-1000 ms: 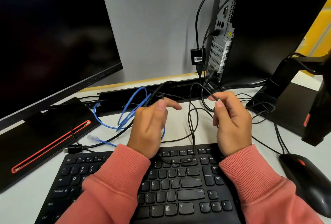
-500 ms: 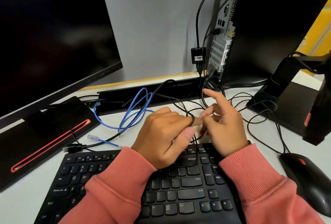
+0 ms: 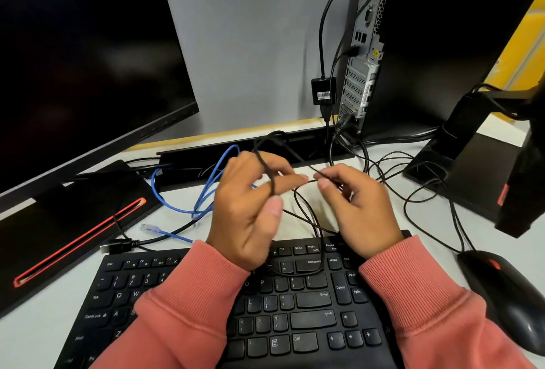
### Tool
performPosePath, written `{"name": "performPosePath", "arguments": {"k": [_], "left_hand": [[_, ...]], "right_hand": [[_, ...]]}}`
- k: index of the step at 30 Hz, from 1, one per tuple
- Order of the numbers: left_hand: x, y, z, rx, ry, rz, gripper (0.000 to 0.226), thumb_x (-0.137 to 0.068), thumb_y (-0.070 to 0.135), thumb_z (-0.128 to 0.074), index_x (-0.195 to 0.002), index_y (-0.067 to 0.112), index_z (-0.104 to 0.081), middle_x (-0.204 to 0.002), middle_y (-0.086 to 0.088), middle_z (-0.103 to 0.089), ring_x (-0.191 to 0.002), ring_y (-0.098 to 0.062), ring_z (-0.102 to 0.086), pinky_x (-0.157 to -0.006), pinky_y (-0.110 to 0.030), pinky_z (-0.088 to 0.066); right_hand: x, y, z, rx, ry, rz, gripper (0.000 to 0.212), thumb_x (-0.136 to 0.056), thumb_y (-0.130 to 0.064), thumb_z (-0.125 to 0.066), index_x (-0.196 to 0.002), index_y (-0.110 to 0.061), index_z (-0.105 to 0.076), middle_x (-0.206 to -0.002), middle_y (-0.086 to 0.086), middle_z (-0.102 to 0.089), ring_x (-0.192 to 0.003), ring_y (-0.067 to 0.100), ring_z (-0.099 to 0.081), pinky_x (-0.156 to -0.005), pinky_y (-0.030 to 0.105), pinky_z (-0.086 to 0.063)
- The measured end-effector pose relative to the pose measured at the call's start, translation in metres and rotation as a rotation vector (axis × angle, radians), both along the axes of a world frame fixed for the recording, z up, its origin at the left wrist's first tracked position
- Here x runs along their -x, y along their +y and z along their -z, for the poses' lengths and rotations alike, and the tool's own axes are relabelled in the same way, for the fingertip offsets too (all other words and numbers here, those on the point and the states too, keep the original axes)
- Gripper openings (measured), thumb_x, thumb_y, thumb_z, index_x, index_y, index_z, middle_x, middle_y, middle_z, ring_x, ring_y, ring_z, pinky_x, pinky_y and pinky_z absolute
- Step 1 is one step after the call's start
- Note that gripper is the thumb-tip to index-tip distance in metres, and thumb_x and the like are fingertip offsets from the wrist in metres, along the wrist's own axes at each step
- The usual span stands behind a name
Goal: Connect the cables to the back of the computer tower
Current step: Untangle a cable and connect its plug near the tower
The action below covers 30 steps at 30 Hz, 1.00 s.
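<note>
Pale grey desk (image 3: 182,197) against a grey fabric partition (image 3: 250,44) with yellow wall above. I see a dark monitor (image 3: 82,58) far left on a black base with a red stripe (image 3: 73,238), and a second black monitor stand (image 3: 472,156) at right.

The black computer tower (image 3: 442,44) stands upright at the back right, its silver rear panel (image 3: 362,52) facing left toward me. A few black leads are already plugged into that panel; a small black adapter box (image 3: 323,91) hangs from one of them just beside it.

Both hands hover above the top edge of the black keyboard (image 3: 295,309), well short of the tower. The left hand (image 3: 250,209) has a thin black cable (image 3: 267,168) looped over its fingers, index finger and thumb extended toward the right hand. The right hand (image 3: 359,206) pinches the same cable between thumb and forefinger. The fingertips of the two hands are near each other, not touching. Slack from the cable drops in loops onto the desk and keyboard between the wrists.

A blue network cable (image 3: 177,209) lies coiled on the desk left of the left hand, its clear plug (image 3: 147,228) free. A black USB plug (image 3: 113,247) lies loose near it. A black mouse with a red wheel (image 3: 507,295) sits right of the keyboard.
</note>
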<state>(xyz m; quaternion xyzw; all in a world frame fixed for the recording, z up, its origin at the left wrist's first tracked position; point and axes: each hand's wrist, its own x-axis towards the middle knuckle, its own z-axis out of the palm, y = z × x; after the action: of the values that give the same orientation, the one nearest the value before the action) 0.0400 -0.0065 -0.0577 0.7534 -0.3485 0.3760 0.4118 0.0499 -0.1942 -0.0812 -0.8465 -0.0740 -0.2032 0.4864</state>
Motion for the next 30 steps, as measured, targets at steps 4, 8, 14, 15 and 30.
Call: {"name": "performPosePath", "arguments": {"k": [4,8,14,15,30], "left_hand": [[-0.005,0.006,0.001,0.228,0.051,-0.082,0.049,-0.092,0.017,-0.032,-0.099,0.000,-0.077,-0.098,-0.015,-0.058,-0.091,-0.033,-0.059,-0.079,-0.040,-0.045],[-0.008,0.007,0.002,0.250,0.104,-0.125,0.047,-0.095,0.016,-0.034,-0.097,-0.002,-0.077,-0.099,-0.012,-0.055,-0.093,-0.018,-0.057,-0.081,-0.025,-0.042],[-0.011,0.005,0.004,0.158,0.255,-0.117,0.032,-0.099,0.010,-0.043,-0.089,0.003,-0.072,-0.095,-0.003,-0.058,-0.095,-0.011,-0.062,-0.084,-0.024,-0.047],[-0.012,0.006,0.006,0.124,0.279,-0.098,0.029,-0.099,0.011,-0.045,-0.091,0.008,-0.072,-0.093,-0.001,-0.060,-0.092,-0.013,-0.064,-0.082,-0.029,-0.050],[-0.006,0.023,-0.022,-0.388,0.474,-0.172,0.049,-0.099,0.030,-0.059,-0.137,0.044,-0.033,-0.077,0.015,-0.062,-0.065,-0.010,-0.058,-0.070,-0.039,-0.051]], "right_hand": [[0.002,-0.005,-0.008,-0.221,-0.149,0.111,0.023,-0.102,-0.018,-0.055,-0.081,-0.015,-0.063,-0.060,-0.011,-0.049,-0.059,0.010,-0.045,-0.056,0.024,-0.039],[0.006,-0.005,-0.016,-0.271,-0.199,0.161,0.021,-0.105,-0.016,-0.048,-0.091,-0.017,-0.063,-0.062,0.002,-0.053,-0.058,0.008,-0.046,-0.057,0.021,-0.039],[0.008,-0.003,-0.057,-0.289,-0.283,0.145,0.021,-0.106,-0.019,-0.044,-0.094,-0.018,-0.061,-0.070,0.009,-0.059,-0.060,0.031,-0.053,-0.055,0.040,-0.045],[0.009,-0.004,-0.067,-0.282,-0.302,0.126,0.021,-0.106,-0.018,-0.044,-0.094,-0.017,-0.061,-0.072,0.009,-0.060,-0.063,0.030,-0.055,-0.056,0.039,-0.048],[-0.003,-0.026,-0.163,-0.008,-0.438,0.057,0.018,-0.095,-0.010,-0.051,-0.085,-0.009,-0.066,-0.089,0.009,-0.064,-0.087,0.020,-0.060,-0.079,0.030,-0.048]]}}
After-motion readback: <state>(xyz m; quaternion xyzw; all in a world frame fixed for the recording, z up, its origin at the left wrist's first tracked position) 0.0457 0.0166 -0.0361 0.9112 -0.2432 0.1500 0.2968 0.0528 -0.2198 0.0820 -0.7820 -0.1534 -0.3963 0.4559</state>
